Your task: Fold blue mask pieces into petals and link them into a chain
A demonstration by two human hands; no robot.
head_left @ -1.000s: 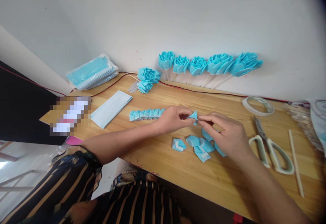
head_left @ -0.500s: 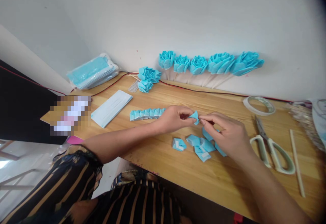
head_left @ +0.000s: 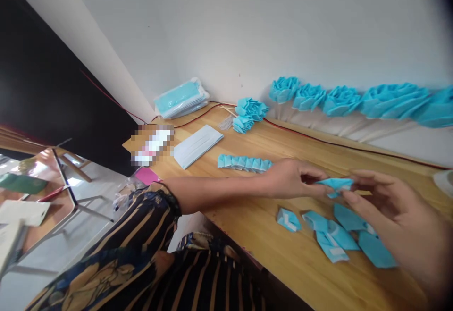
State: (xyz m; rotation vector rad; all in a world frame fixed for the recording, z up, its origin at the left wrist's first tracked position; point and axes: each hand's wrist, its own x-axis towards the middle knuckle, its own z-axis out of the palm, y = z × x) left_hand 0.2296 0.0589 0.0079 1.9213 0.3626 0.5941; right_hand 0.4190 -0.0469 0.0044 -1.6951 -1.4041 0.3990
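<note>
Between my two hands is a small folded blue piece (head_left: 338,185). My left hand (head_left: 295,179) pinches its left end, and the fingers of my right hand (head_left: 392,212) close on its right end. Below them, several folded blue pieces (head_left: 329,235) with white patches lie on the wooden table (head_left: 262,226), one (head_left: 288,220) apart from the others. A row of small folded blue pieces (head_left: 244,163) lies left of my left hand, its right end touching or hidden by the hand.
Blue flowers on sticks (head_left: 341,101) lean along the wall; more blue flowers (head_left: 249,113) lie on the table. A stack of pale masks (head_left: 198,146), a plastic-wrapped mask pack (head_left: 182,98) and a pink item (head_left: 146,175) are at the left. A tape roll (head_left: 444,179) shows at the right edge.
The view has turned left, so the scene sits further right, and the scissors are out of sight. The blue piece shows wider, with my right hand's fingers now on its right end.
</note>
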